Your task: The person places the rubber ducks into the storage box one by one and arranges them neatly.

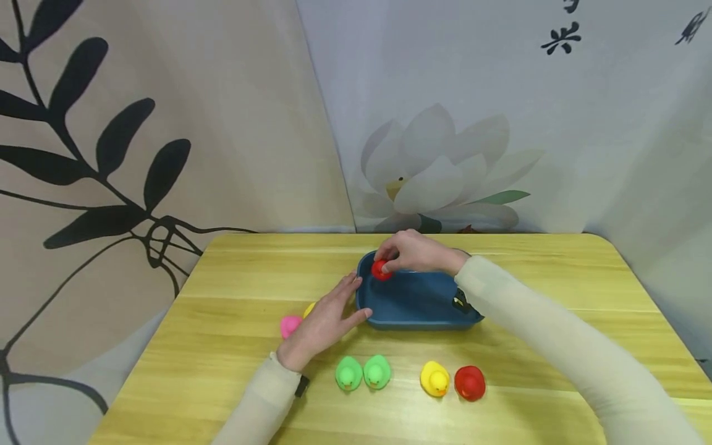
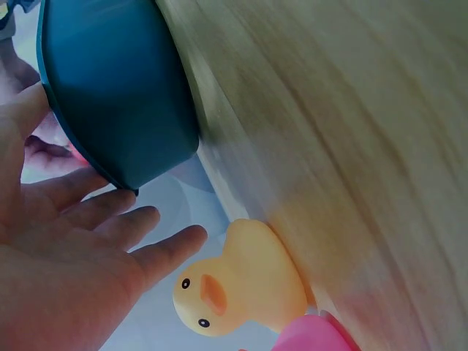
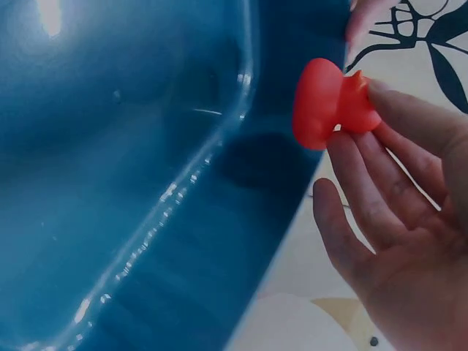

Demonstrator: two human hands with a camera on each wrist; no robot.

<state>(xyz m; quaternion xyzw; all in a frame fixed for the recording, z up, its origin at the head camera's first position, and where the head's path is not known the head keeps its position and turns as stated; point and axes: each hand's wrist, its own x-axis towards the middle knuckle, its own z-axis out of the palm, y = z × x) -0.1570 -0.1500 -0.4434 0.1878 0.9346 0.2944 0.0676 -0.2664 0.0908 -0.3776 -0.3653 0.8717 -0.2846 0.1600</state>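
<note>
Between thumb and fingertips, my right hand (image 1: 417, 252) pinches a red rubber duck (image 3: 320, 104) over the far left corner of a blue tray (image 1: 423, 324). The duck hangs within the rim in the head view; whether it touches the tray I cannot tell. My left hand (image 1: 328, 318) has its fingers spread, with fingertips touching the tray's left side. Below that hand, a yellow duck (image 2: 252, 281) and a pink duck (image 1: 290, 326) sit on the table, partly hidden by the hand in the head view.
In front of the tray stand two green ducks (image 1: 363, 372) side by side. Farther right are another yellow duck (image 1: 434, 379) and another red duck (image 1: 470, 383). The wooden table (image 1: 556, 346) ends at a printed cloth (image 1: 267, 123) behind it.
</note>
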